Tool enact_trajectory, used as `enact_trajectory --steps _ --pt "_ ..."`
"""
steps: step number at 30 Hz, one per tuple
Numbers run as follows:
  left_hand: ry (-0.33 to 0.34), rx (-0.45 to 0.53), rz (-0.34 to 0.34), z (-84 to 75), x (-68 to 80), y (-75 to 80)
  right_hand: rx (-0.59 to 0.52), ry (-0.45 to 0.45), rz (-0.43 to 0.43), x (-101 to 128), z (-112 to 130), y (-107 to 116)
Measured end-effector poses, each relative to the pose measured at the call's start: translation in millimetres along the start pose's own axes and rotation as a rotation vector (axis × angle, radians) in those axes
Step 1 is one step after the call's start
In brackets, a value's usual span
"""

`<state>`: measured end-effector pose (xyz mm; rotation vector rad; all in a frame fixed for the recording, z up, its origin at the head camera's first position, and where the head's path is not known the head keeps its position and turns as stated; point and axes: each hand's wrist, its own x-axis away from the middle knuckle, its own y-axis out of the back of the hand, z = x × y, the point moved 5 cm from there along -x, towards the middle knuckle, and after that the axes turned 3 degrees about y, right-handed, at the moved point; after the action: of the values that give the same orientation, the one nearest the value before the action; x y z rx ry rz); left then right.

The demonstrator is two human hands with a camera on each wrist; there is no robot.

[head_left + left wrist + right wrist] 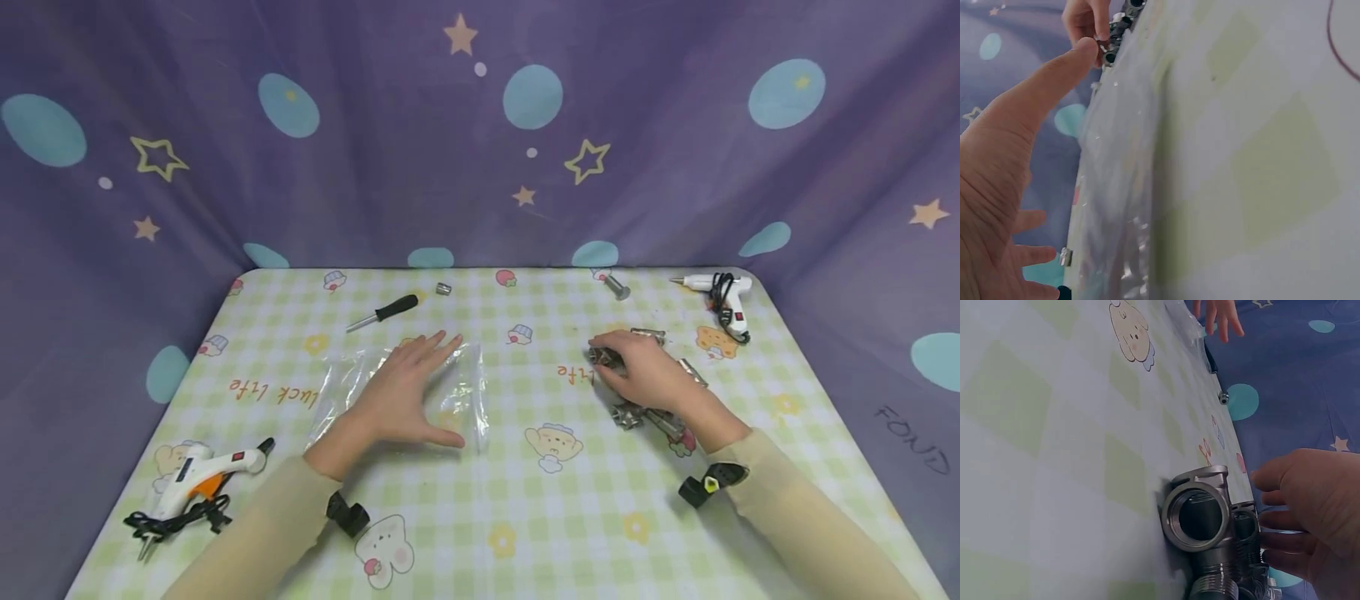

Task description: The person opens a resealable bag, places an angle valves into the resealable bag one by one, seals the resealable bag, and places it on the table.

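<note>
My left hand is spread over a clear plastic bag that lies flat. Its thumb and fingers stand wide apart with nothing between them; whether the palm touches the bag is hard to tell. At the right, my right hand reaches down over a group of metal pipe fittings. Between its thumb and fingertips sits one threaded fitting. In the right wrist view the fingers reach behind the fittings, a ringed fitting stands nearest the camera, and the thumb is apart from it.
A screwdriver and a small metal nut-like piece lie at the back. A metal bolt and a white glue gun are at the back right. Another glue gun with black cord lies front left. A purple curtain surrounds the table.
</note>
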<state>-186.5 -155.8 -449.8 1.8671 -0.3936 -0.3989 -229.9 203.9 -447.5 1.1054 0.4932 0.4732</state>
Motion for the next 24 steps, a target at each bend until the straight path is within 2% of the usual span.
enact_trajectory --steps 11,24 --pt "0.034 -0.092 0.104 -5.3 -5.1 -20.5 0.065 0.011 0.009 -3 -2 -2" --pt "0.046 -0.157 0.127 -3.3 -10.8 -26.8 0.058 -0.006 0.057 -7 -4 2"
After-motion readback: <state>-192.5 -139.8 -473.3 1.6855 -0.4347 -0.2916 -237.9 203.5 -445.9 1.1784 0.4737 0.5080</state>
